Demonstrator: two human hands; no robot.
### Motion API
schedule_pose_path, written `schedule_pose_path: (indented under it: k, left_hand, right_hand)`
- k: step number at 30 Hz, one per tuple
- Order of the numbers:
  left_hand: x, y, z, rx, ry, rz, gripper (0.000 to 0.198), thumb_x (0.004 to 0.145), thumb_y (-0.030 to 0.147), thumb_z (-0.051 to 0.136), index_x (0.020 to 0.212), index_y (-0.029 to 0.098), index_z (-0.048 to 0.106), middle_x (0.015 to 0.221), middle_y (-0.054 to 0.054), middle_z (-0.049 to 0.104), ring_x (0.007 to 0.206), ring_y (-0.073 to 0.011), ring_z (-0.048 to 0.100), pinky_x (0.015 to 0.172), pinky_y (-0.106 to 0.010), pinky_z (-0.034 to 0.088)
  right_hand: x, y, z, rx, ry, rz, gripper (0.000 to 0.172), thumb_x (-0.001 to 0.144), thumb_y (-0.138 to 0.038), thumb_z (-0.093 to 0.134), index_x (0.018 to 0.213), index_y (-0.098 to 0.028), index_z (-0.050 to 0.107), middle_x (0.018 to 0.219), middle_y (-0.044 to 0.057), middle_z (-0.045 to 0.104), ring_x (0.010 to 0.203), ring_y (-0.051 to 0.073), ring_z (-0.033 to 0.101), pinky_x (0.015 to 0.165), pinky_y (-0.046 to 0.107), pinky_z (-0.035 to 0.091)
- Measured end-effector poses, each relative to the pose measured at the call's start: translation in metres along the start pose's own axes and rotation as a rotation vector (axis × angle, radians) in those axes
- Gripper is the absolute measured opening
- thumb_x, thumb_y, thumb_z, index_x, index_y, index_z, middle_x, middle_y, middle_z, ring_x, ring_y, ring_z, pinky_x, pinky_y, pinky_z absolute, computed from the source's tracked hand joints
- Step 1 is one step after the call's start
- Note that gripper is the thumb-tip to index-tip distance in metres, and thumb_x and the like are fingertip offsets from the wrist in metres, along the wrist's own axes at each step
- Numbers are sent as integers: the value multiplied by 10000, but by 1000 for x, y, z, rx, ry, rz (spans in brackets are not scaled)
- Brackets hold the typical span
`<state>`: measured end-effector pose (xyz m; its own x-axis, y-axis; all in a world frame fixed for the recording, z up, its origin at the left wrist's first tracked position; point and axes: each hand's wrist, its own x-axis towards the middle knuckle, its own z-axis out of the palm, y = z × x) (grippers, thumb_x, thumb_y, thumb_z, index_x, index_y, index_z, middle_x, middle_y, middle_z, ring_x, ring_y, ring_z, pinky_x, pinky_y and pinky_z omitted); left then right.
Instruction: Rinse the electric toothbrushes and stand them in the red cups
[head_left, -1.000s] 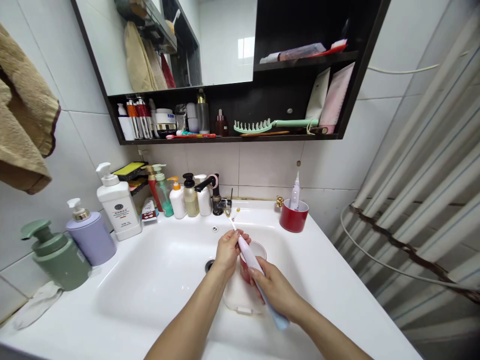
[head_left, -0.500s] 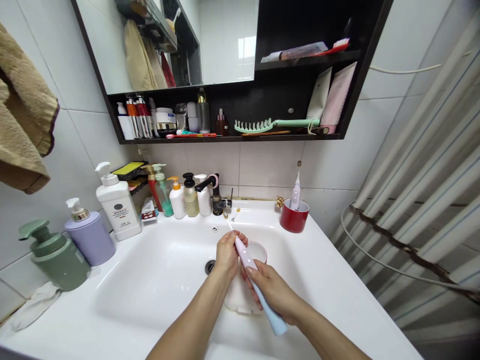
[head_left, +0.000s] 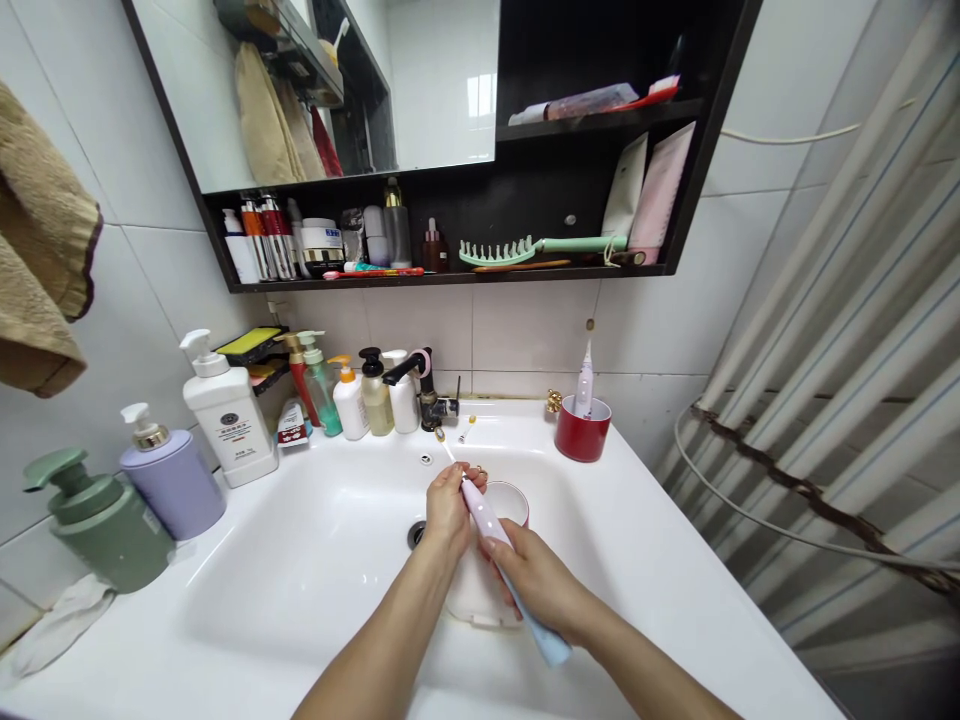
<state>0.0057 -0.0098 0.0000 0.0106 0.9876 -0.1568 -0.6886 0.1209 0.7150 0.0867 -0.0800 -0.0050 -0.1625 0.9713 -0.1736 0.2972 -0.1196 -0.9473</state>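
Note:
An electric toothbrush [head_left: 484,510], its handle fading from pink to light blue, slants over the sink. My right hand [head_left: 536,575] is wrapped round the handle's lower half. At the upper end, my left hand [head_left: 448,510] pinches the toothbrush where the brush head [head_left: 442,440] joins the handle. Beneath my hands, partly hidden, a white-lined cup [head_left: 514,497] with a red edge is in the basin, beside a pale, flat-edged item I cannot make out. Behind, on the sink ledge, lies another small brush head [head_left: 468,428].
A red cup [head_left: 583,437] holding another electric toothbrush [head_left: 584,382] stands right of the basin [head_left: 315,560]. The black faucet [head_left: 427,400] is behind my hands. Pump bottles, including a purple one [head_left: 176,485], line the left and back. A dark shelf [head_left: 450,280] hangs above.
The whole view has shifted slightly, with surroundings sliding a little left. Both hands keep their grip on the toothbrush, whose upper end sits slightly further left.

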Motion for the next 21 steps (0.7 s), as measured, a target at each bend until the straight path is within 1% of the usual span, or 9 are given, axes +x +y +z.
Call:
schedule_pose_path:
  k: [7, 10, 13, 15, 17, 19, 21]
  left_hand:
    - [4, -3, 3, 49, 18, -38, 72, 670, 105, 398, 626, 120, 453, 476, 9, 495, 455, -72, 513, 530, -205, 420]
    - [6, -6, 5, 64, 40, -28, 79, 679, 112, 394, 624, 120, 451, 477, 5, 492, 447, -71, 508, 519, -201, 421]
    - [14, -1, 1, 68, 92, 27, 92, 696, 123, 376, 627, 126, 438, 477, 12, 482, 438, -58, 497, 530, -196, 425]
    - [24, 5, -1, 208, 94, 38, 100, 712, 132, 352, 645, 130, 427, 494, 10, 488, 454, -52, 501, 552, -195, 428]
    - [37, 9, 1, 450, 43, -5, 84, 713, 149, 356, 663, 130, 420, 523, -6, 511, 474, -62, 513, 556, -208, 430]
    - [53, 6, 8, 650, -11, -48, 64, 698, 170, 389, 664, 128, 424, 533, -21, 532, 456, -79, 513, 522, -227, 429]
    - [71, -2, 20, 759, -17, -52, 66, 678, 182, 418, 648, 126, 437, 515, -28, 539, 421, -93, 501, 478, -238, 415]
  right_hand:
    - [2, 3, -8, -96, 25, -34, 133, 712, -294, 293, 662, -184, 347, 552, -42, 383, 359, 47, 380, 316, 174, 312]
    - [2, 5, -11, -81, 30, -32, 136, 714, -288, 287, 677, -177, 356, 566, -36, 387, 365, 47, 389, 320, 174, 316]
    - [-1, 6, -11, 23, -51, 29, 146, 719, -300, 278, 696, -176, 350, 575, -32, 390, 362, 45, 383, 308, 171, 309]
    - [-4, 6, -12, 90, -88, 61, 155, 719, -316, 283, 707, -176, 350, 579, -31, 394, 362, 42, 378, 305, 168, 303]
    - [-5, 4, -14, 132, -48, 36, 160, 717, -324, 294, 716, -177, 357, 589, -31, 395, 373, 39, 380, 317, 164, 306]
    - [-4, 2, -17, 170, 14, -8, 167, 720, -329, 291, 723, -179, 363, 596, -33, 390, 385, 38, 381, 328, 164, 313]
    - [-1, 1, -19, 203, 46, -24, 176, 723, -334, 281, 718, -179, 363, 600, -34, 386, 386, 37, 378, 327, 165, 314]
